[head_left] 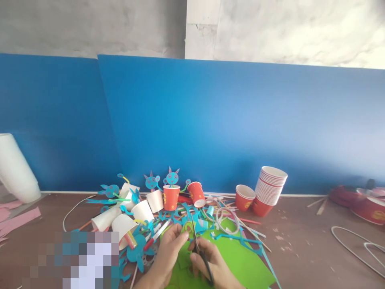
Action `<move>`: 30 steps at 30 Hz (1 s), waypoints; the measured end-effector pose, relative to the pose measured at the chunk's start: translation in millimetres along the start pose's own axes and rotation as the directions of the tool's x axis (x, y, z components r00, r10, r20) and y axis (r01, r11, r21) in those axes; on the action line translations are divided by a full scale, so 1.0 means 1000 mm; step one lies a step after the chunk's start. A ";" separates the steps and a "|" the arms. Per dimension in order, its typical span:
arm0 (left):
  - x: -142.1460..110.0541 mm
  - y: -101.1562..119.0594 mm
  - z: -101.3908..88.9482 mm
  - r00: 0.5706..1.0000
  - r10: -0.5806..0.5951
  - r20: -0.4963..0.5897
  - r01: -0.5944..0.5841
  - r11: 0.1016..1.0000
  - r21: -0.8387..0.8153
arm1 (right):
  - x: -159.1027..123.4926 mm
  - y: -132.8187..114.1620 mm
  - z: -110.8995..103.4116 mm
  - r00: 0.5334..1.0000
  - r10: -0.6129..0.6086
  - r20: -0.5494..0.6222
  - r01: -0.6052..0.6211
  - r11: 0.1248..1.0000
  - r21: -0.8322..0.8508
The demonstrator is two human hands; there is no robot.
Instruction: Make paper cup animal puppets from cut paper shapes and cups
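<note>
My left hand pinches a small green paper piece that has a reddish shape drawn on it. My right hand is closed round black-handled scissors, whose blades point up and away beside the piece. Whether the blades touch the paper I cannot tell. Under both hands lies a large light-green sheet. Left of my hands are a blue paper cut-out and a red-capped marker. Behind them, a red paper cup stands upright with a blue animal-face cut-out above its rim.
A tall stack of paper cups stands at the right, with a single red cup beside it. White cups lie tipped among scraps at the left. A white roll leans far left. The blue panel closes off the back. The lower left corner is pixelated.
</note>
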State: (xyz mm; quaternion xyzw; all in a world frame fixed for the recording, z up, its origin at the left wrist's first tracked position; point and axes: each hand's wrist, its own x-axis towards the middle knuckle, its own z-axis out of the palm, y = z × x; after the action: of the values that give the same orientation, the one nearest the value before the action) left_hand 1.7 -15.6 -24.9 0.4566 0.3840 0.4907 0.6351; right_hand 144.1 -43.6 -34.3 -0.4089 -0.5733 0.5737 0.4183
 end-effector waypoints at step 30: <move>-0.007 0.014 0.003 0.994 -0.075 0.076 0.082 0.992 -0.097 | -0.001 0.002 0.001 0.999 -0.035 -0.005 0.035 0.999 0.028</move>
State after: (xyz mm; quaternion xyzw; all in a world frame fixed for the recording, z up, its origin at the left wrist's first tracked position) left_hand -1.1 -21.2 -10.0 0.4264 0.3535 0.4670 0.6893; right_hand 143.7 -45.3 -36.5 -0.3940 -0.5715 0.5734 0.4352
